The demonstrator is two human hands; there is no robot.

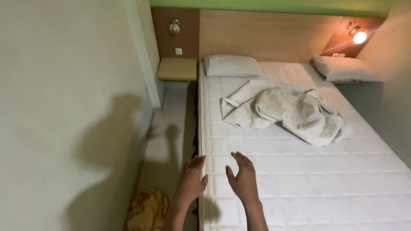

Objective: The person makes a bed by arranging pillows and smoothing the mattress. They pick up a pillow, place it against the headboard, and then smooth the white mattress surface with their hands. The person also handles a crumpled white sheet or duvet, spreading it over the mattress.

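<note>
With your left hand (191,179) and right hand (244,177) open and empty at lower centre, reach low along the bare mattress (299,179) edge, keeping clear of the crumpled sheet (291,112).

No packages, labels, signs or screens show anywhere in this room, on the bed or the walls.

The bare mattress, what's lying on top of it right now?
On the mattress lie a crumpled white sheet and two pillows, one left, one right. Both hands, left and right, hover open near its edge. Anything under the sheet is hidden.
</note>
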